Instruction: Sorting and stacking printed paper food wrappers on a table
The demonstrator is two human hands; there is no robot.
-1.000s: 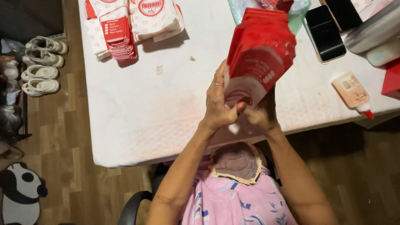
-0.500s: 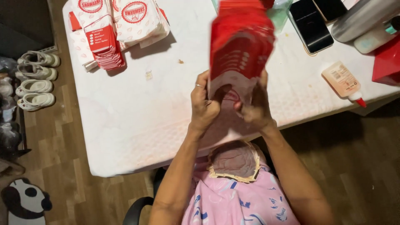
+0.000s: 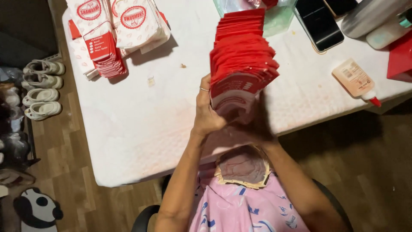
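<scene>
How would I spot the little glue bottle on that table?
Start at the white table and look along its right side, beyond the red stack held in both hands. The glue bottle lies flat near the edge: small, beige, with a red tip, unlike the dark phone above it.

right hand (image 3: 257, 124): blurred, behind red stack (image 3: 242, 60) | phone (image 3: 319, 23): cut by top edge

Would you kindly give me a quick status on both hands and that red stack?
Left hand and right hand both gripping red stack of flat packets, held upright above white table. Glue bottle and phone lie off right, apart.
</scene>
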